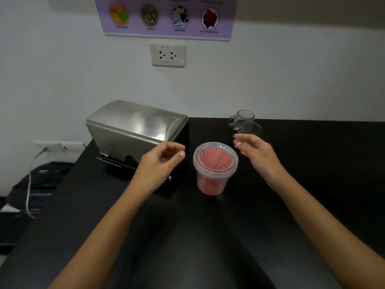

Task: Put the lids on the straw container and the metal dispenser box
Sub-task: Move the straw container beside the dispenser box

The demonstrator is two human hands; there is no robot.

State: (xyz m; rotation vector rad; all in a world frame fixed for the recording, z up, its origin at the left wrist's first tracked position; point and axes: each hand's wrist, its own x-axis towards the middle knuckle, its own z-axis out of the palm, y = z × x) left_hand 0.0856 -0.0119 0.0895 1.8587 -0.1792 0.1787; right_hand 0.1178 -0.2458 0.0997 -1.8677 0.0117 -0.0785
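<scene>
A clear plastic straw container (213,176) full of pink straws stands on the black table (312,163), with a clear lid (215,158) sitting on its top. Left of it is the metal dispenser box (135,126), its curved steel lid (141,117) resting on top. My left hand (160,163) hovers just left of the container, in front of the box, fingers loosely curled and holding nothing. On the container's right side my right hand (256,155) floats with fingers apart and empty. Neither hand touches the container.
Two clear glass jars (243,124) stand behind my right hand near the wall. A wall socket (167,55) and a purple poster (166,15) hang above. Left of the table lie dark equipment (35,184) and a white cable (29,184).
</scene>
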